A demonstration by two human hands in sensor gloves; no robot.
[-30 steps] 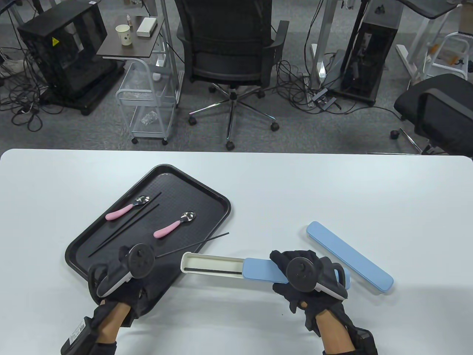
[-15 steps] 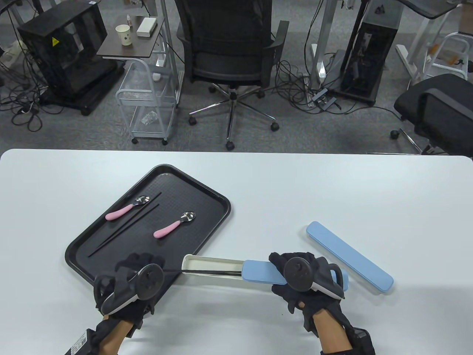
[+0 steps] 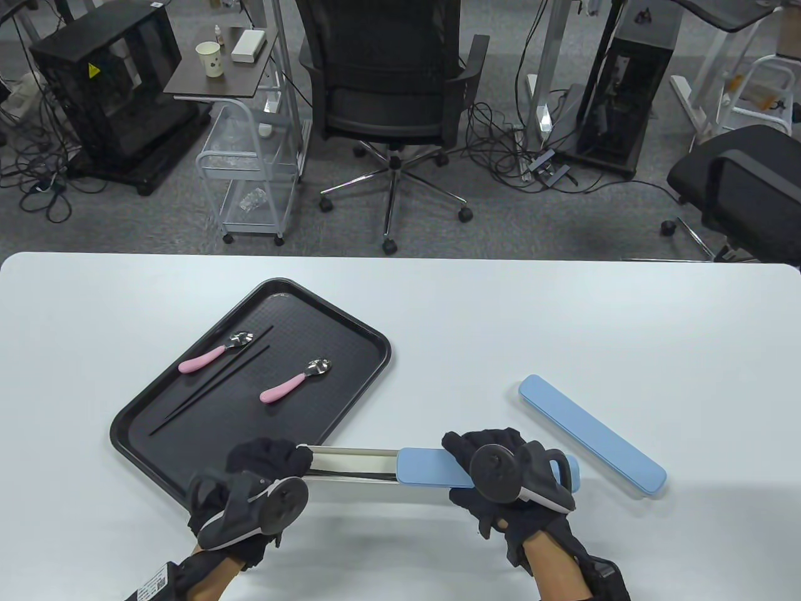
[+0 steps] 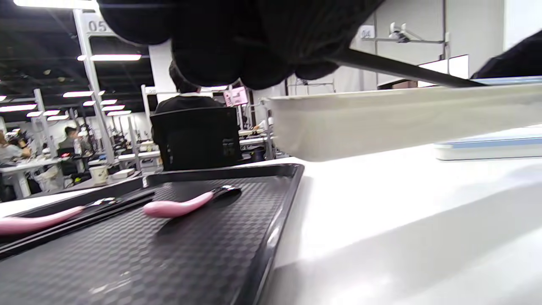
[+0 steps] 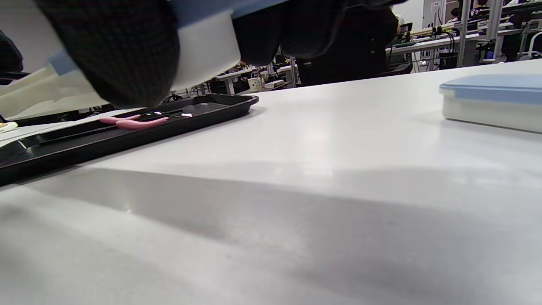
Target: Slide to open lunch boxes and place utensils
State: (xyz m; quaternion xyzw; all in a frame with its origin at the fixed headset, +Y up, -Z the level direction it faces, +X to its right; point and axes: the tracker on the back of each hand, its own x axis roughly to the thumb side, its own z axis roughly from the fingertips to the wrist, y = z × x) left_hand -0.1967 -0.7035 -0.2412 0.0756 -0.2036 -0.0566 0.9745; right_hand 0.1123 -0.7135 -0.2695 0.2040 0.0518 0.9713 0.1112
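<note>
seemingly both hands (image 3: pixel 500 482) hold box (image 3: pixel 350 466)

A white table (image 3: pixel 438 313) carries a black tray (image 3: pixel 369 375) ahead of the left hand (image 3: pixel 250 494) and a closed blue-lidded lunch box (image 3: pixel 591 435) just beyond the right hand (image 3: pixel 507 482).

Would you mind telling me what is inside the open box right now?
Black chopsticks lie along the open box. The blue lid, the left hand and the right hand cover both ends, so anything there is hidden.
</note>
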